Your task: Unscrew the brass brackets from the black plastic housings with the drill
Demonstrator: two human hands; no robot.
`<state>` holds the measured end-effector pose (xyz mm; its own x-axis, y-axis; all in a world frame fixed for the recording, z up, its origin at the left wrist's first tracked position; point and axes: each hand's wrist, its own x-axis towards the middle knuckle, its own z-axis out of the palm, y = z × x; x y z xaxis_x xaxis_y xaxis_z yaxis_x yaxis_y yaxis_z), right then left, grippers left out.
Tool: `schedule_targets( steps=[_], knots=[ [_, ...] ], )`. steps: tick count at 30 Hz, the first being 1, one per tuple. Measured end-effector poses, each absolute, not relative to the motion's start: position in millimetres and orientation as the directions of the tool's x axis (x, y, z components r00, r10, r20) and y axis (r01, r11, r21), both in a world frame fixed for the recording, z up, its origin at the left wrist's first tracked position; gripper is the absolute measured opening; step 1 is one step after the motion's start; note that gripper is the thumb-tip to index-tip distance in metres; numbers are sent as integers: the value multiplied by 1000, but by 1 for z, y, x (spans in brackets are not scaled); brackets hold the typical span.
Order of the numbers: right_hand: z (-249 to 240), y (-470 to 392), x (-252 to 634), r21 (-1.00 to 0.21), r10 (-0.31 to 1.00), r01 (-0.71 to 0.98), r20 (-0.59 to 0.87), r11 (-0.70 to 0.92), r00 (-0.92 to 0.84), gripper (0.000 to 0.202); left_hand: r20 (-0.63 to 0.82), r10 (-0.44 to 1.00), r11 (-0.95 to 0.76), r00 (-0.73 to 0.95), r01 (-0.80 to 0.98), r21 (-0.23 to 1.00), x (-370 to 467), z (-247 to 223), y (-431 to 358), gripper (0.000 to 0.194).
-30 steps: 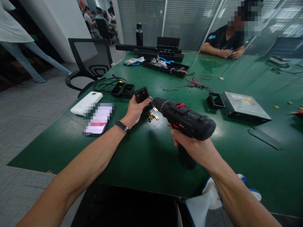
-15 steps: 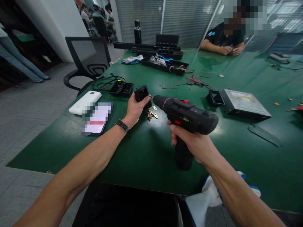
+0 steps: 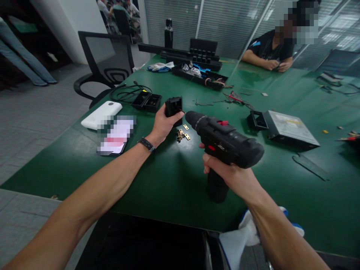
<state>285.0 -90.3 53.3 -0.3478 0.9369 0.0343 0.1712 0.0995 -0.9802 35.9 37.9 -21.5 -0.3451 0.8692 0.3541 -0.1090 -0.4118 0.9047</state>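
My left hand (image 3: 165, 123) is closed around a small black plastic housing (image 3: 173, 107) and keeps it tilted up off the table, its open side partly facing me. Wrapped round the grip of a black cordless drill (image 3: 225, 137) is my right hand (image 3: 225, 168). The drill points left, and its bit reaches the housing near my left thumb; whether the tip touches a screw is hidden. Below the housing, several small brass plates (image 3: 186, 127) lie on the green table beside a little heap of dark screws (image 3: 180, 137).
Left of the housing sit a two-part black box (image 3: 147, 101), a white power bank (image 3: 101, 114) and a phone (image 3: 118, 135). To the right are a black frame (image 3: 257, 120) and a metal drive box (image 3: 292, 129). Across the table a person (image 3: 270, 52) sits.
The black housing has turned more upright in my left hand. The drill has shifted slightly and its rear end sits a little lower. My view has moved a bit too.
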Motion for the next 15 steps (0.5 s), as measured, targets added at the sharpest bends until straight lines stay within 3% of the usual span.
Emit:
schedule_targets(
  steps=[4, 7, 15],
  knots=[
    [59, -86, 292, -874, 903, 366, 166, 321, -396, 28, 326, 906, -376, -270, -155, 914, 33, -22, 38, 54],
    [64, -88, 288, -816, 886, 422, 218, 395, -409, 14, 317, 916, -360, -245, -158, 919, 30, -23, 37, 57],
    [70, -88, 285, -906, 889, 343, 70, 246, -453, 11, 298, 925, -331, -234, -118, 936, 30, -24, 36, 59]
  ],
)
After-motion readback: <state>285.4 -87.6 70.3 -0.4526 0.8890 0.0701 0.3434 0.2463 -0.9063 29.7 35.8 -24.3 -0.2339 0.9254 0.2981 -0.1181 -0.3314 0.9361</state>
